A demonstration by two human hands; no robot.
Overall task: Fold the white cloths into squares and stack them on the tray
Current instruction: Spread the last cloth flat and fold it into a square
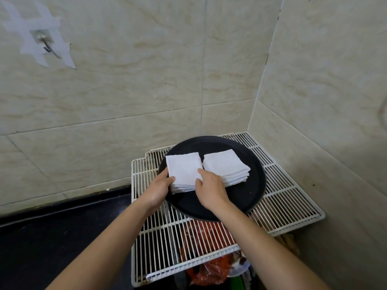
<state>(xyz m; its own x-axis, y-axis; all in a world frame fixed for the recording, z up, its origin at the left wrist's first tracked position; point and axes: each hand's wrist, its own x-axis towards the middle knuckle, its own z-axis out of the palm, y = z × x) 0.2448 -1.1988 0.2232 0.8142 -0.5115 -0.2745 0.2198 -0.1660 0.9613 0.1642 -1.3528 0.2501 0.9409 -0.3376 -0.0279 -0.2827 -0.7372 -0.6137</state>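
Beige marbled tile wall (pixel 146 70), two faces meeting in a corner at one o'clock of the view

Item 1: metal hook (pixel 45 43), fixed high on the wall at ten o'clock under crossed strips of pale tape (pixel 52 21)

Item 2: black table (pixel 52 237), glossy, lay along the wall foot at eight o'clock

Item 3: white wire rack (pixel 289 197), set into the corner at five o'clock, just beside the table edge

Item 4: black round tray (pixel 247 197), rested on the rack, its near rim overhanging the rack's lower tier

Item 5: left stack of white cloths (pixel 184 168), folded square, several layers, sat on the tray toward its nine o'clock side

Item 6: right stack of white cloths (pixel 226 164), folded square, sat on the tray toward its two o'clock side, just beside the left stack with a narrow dark gap between

Item 7: left hand (pixel 159 189), gripped the left stack at its nine o'clock edge, thumb laid on top, fingers at the side

Item 8: right hand (pixel 211 187), pinched the same stack at its four o'clock corner, thumb on top, forefinger reaching into the gap

Item 9: red plastic bag (pixel 211 268), crumpled, lay under the rack at six o'clock, partly seen through the wires
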